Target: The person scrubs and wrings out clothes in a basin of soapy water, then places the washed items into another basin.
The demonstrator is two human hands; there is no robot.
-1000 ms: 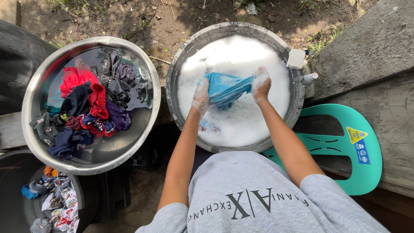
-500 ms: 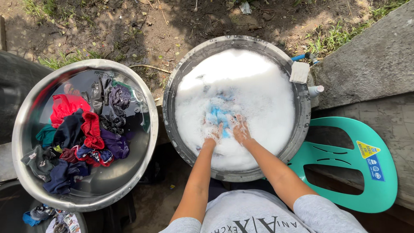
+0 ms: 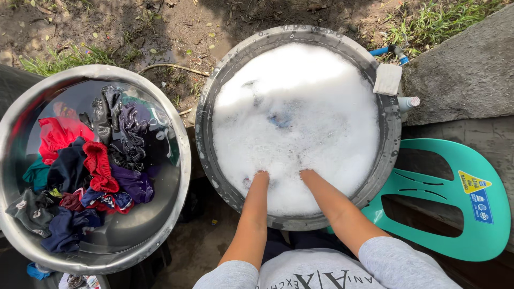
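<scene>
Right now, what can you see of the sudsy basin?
The basin is round, grey metal, with a wet, speckled rim. White foam fills it nearly to the rim; a small blue cloth patch shows through near the middle. Both forearms enter at the near edge, hands hidden under the foam. A pale block rests on its far right rim. It sits on dirt, beside a green chair.

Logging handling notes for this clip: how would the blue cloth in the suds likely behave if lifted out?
The blue cloth shows only as a patch under foam in the sudsy basin, so it is probably soaked: likely floppy, dripping and heavy for its size. The suds would probably make it slippery.
</scene>
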